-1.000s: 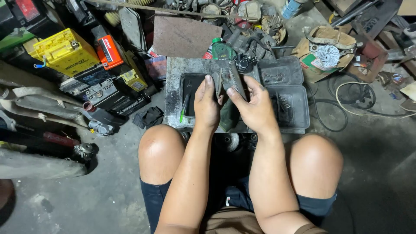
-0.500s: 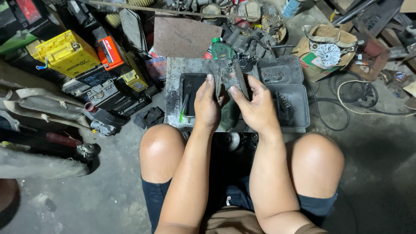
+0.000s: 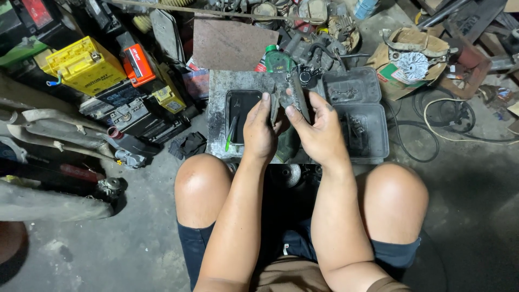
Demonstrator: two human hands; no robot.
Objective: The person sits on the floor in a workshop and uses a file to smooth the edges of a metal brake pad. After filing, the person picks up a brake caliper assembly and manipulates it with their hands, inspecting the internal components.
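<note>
Gripping a grimy grey metal part (image 3: 289, 97) between both hands, I have my left hand (image 3: 260, 132) curled on its near left edge, thumb pressed up along the side, and my right hand (image 3: 320, 132) closed on its right edge, thumb flat on the face and fingers wrapped behind. The part sits upright between my fingertips, raised over a dirty metal slab (image 3: 219, 116). Just left of my left fingers lies a black tray (image 3: 238, 105) with a green-handled tool (image 3: 231, 135) in it. Right of my right fingers sits a grey plastic case (image 3: 373, 127). Beyond my fingertips stands a green bottle (image 3: 277, 60); far left, a yellow battery (image 3: 86, 67).
</note>
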